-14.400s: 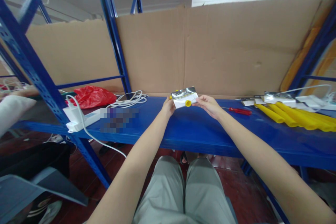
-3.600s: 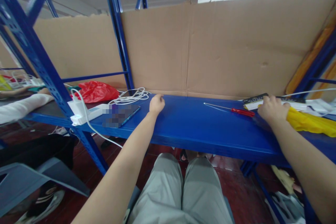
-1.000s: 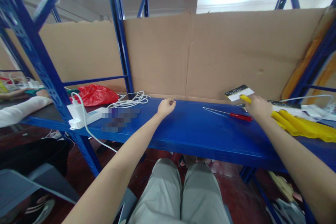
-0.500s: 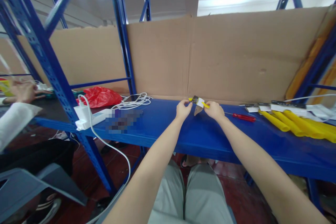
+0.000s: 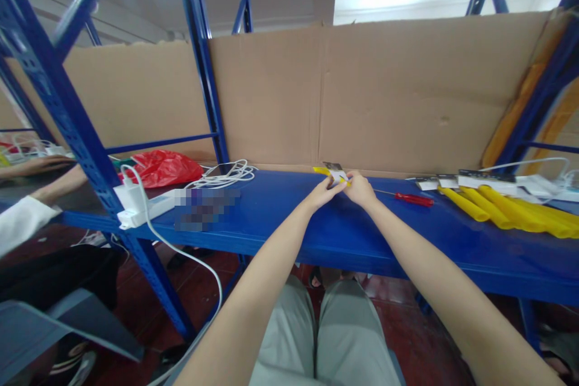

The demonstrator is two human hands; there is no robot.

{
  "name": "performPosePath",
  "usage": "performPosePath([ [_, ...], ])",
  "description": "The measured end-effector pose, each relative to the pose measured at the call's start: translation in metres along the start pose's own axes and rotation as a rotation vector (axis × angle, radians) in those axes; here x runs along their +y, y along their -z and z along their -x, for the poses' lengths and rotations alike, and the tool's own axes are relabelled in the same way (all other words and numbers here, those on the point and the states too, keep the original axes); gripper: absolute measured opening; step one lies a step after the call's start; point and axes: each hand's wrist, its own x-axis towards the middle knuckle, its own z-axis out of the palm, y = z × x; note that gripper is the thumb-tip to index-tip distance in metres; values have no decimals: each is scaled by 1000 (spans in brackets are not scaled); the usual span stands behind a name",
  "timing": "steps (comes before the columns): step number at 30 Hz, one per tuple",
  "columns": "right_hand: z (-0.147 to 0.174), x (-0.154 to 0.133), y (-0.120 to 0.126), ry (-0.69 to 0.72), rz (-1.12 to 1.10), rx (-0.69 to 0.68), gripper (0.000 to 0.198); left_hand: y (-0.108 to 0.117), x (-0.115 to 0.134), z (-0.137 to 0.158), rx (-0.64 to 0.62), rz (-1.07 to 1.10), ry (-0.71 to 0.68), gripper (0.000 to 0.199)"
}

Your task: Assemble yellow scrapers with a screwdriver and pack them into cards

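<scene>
My left hand [image 5: 324,194] and my right hand [image 5: 360,188] meet close together above the blue shelf [image 5: 280,217]. Between them is a small black-and-white card [image 5: 337,175] with a thin yellow piece [image 5: 321,170] running through or behind it. The fingers of my left hand are closed on the card from below. At the card's right end, my right hand pinches it, with a bit of yellow showing beside the fingertips. What the yellow piece is cannot be made out. Right of my hands lies a red-handled screwdriver [image 5: 414,199].
Several yellow tubes [image 5: 502,208] with black-and-white cards lie on the right. On the left are coiled white cables [image 5: 230,175], a red plastic bag [image 5: 165,169] and a white power strip [image 5: 156,208]. A cardboard panel [image 5: 384,96] stands behind. Another person's arms [image 5: 58,184] reach in at far left.
My hands have come closer together around the card. My left hand has moved from the card's left end to beneath it, and the card has tilted. The view has shifted slightly.
</scene>
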Motion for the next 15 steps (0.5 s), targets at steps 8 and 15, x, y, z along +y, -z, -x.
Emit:
performPosePath([
  [8, -5, -2, -12, 14, -478, -43, 43, 1, 9, -1, 224, 99, 61, 26],
  [15, 7, -15, 9, -249, -1047, -424, 11, 6, 15, -3, 575, 253, 138, 11],
])
